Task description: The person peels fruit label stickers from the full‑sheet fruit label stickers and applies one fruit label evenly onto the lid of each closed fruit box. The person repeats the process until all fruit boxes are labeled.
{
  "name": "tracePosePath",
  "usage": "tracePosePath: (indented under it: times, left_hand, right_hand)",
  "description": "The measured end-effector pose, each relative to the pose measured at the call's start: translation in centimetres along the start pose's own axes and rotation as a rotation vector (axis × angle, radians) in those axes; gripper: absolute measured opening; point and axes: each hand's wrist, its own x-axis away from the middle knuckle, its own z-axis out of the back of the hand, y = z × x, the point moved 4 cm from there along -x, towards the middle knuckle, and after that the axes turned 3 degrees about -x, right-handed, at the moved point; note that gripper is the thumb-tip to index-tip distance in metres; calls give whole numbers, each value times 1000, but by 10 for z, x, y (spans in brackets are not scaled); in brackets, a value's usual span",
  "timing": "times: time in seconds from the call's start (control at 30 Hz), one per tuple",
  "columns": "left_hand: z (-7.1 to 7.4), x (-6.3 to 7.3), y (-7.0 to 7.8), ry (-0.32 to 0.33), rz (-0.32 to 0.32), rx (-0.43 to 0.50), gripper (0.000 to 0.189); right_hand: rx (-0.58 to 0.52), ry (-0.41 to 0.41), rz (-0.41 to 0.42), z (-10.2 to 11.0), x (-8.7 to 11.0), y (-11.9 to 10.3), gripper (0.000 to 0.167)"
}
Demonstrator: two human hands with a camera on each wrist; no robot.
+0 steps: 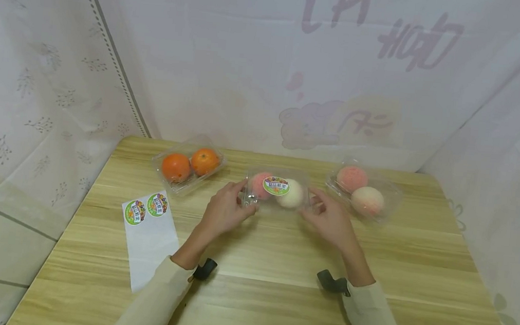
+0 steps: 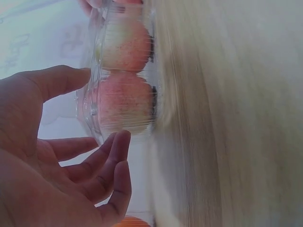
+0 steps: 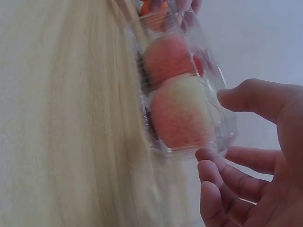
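Observation:
A clear plastic box (image 1: pixel 299 175) with two peaches (image 1: pixel 290 194) in it is at the middle of the table, a round green fruit sticker (image 1: pixel 276 186) on its lid. My left hand (image 1: pixel 226 208) holds the box's left end, thumb at the lid's edge in the left wrist view. At the opposite end, my right hand (image 1: pixel 330 221) grips it between thumb and fingers; the right wrist view has the thumb on the lid side. Whether the box's base touches the table is hard to tell.
Two oranges (image 1: pixel 176 168) sit in another clear box at the back left. At the back right stands a clear box with two more peaches (image 1: pixel 368 200). A white sheet (image 1: pixel 150 251) bearing two round stickers (image 1: pixel 135 212) lies at the left. Printed curtains (image 1: pixel 230 77) surround the table (image 1: pixel 256 307).

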Motion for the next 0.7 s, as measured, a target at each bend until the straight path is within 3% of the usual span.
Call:
tracePosePath:
  times: [0.4, 0.47, 0.67, 0.7]
  left_hand:
    - [-2, -22, -9, 33, -20, 49, 76]
    - [-9, -31, -19, 49, -31, 53, 76]
    - [-12, -42, -27, 54, -29, 131, 79]
    - [-8, -40, -22, 51, -26, 149, 79]
  right_hand:
    - [-45, 38, -68, -7, -17, 8, 69]
    - [-47, 44, -71, -8, -21, 10, 68]
    - [-58, 56, -88, -10, -29, 13, 70]
    - [-60, 59, -90, -10, -30, 14, 71]
